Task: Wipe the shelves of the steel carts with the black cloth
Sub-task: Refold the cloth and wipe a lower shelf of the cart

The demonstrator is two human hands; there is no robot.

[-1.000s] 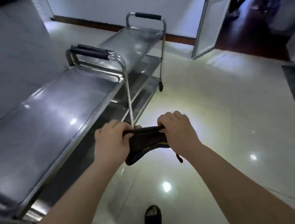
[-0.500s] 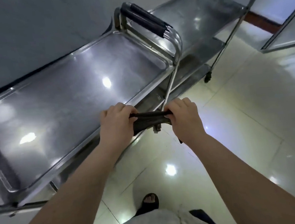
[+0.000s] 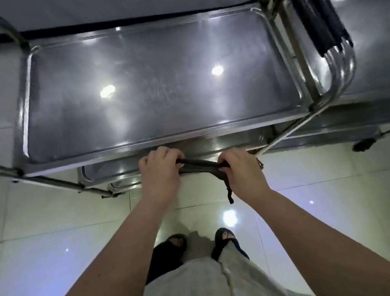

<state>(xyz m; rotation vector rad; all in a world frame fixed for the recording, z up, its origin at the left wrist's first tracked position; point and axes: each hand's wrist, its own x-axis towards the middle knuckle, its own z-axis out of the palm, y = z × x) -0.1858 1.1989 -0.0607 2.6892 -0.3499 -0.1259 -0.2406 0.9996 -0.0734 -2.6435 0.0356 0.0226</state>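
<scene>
Bare forearms, pale grey garment point(image 3: 206, 291), dark open-toed sandals point(image 3: 222, 239).

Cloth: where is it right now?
Head view, centre: the cloth is stretched between the left hand and right hand, in front of the near edge of the cart, not yet on the top shelf.

Steel cart point(image 3: 44, 166) stands on glossy tiled floor point(image 3: 53, 239). Top shelf point(image 3: 156, 83) bare, showing light reflections only. Lower shelves point(image 3: 108, 168) partly visible beneath. Second cart point(image 3: 378, 51) abuts at 3 o'clock.
</scene>
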